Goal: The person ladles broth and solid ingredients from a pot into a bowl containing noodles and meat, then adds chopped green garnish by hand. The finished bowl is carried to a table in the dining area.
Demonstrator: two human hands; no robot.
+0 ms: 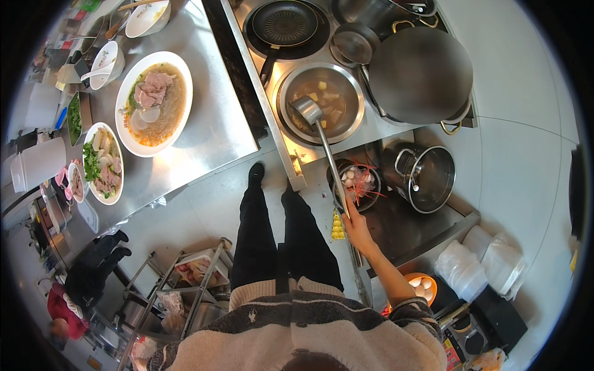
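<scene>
My right hand (357,230) is closed around the long handle of a metal ladle (326,145). The ladle's bowl rests in a steel pan (357,120) on the stove, dipped in brownish broth with pale yellow chunks. Below the handle stands a pot (336,196) holding white pieces and red strips. My left sleeve (162,358) shows at the lower left edge. Beside it is what seems to be part of my left hand (143,350); its fingers cannot be made out.
On the steel counter (216,123) at left stand a large bowl of noodle soup with meat (185,102) and an oval dish of meat and greens (110,167). A black frying pan (284,25), a blurred large round pot (421,74) and an open stockpot (433,179) stand around the pan. Another person (68,309) is at far left.
</scene>
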